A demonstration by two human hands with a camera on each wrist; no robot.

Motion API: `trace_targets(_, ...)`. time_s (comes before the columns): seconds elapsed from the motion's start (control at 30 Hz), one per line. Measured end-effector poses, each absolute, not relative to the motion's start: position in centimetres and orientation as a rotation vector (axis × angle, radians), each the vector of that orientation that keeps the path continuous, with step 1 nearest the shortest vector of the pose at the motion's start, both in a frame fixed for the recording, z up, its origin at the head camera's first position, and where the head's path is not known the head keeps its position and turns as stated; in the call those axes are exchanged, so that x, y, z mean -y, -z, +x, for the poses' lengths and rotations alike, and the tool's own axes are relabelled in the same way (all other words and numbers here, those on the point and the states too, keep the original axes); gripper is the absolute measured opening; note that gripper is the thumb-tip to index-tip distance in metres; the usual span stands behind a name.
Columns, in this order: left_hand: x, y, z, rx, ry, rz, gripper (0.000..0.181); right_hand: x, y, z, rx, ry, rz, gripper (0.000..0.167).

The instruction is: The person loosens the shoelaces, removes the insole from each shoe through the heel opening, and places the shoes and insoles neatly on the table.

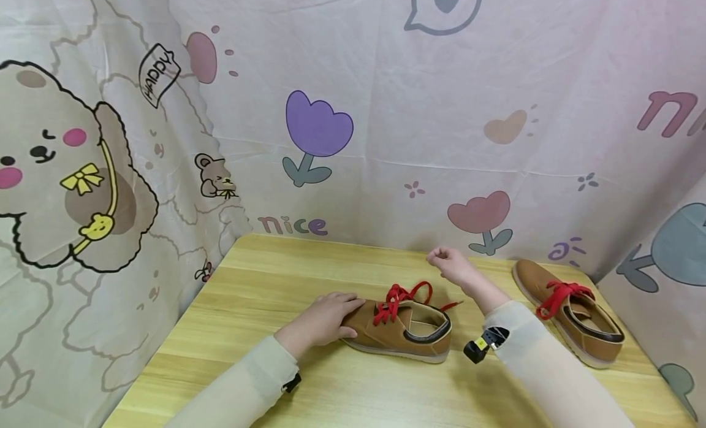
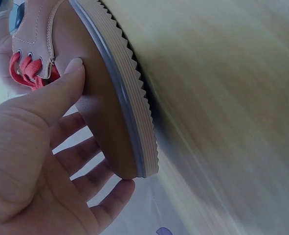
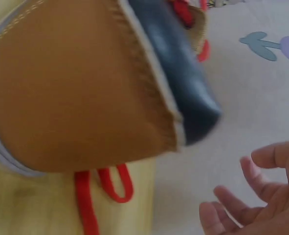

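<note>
A brown lace-up shoe lies on its sole on the wooden table, toe to the left and heel to the right. My left hand holds it round the toe; the left wrist view shows the thumb on one side of the upper and the fingers round the other. Red laces trail loose beyond the shoe opening. My right hand is raised past the heel, apart from the shoe. Its fingers are loosely bent with nothing in them, as the right wrist view also shows near the dark-collared heel.
A matching brown shoe stands at the table's right side, its red laces tied in a bow. Behind the table and along its sides hangs a pale printed cloth.
</note>
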State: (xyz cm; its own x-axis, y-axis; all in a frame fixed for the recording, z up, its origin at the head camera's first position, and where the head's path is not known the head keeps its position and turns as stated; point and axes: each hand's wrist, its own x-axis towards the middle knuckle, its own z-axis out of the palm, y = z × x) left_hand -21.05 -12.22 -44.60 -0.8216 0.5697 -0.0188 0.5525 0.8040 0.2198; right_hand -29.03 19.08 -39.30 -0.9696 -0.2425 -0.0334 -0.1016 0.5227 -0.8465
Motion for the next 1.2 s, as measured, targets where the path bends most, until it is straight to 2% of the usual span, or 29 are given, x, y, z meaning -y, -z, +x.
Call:
trace_targets(0.3,12.2,44.6,-21.0,-2.911,-0.310,0.918,0.069,-18.1,41.9,-30.0,-2.770,1.054,-0.677,0.018)
trace_targets(0.53,12.1,44.4,-20.9,-2.908,-0.314,0.916,0.068,-17.9,43.3,-30.3,-2.902,0.710,-1.012,0.005)
trace_targets(0.9,12.2,44.2,-20.8,-2.909,-0.321,0.917,0.067,-18.3,44.6,-30.3,-2.947,0.519,-1.060,0.008)
trace_targets(1.2,12.3,44.1,-20.7,-2.912,-0.333,0.914,0.067,-18.1,45.7,-30.4,-2.969,0.378,-1.244,0.013)
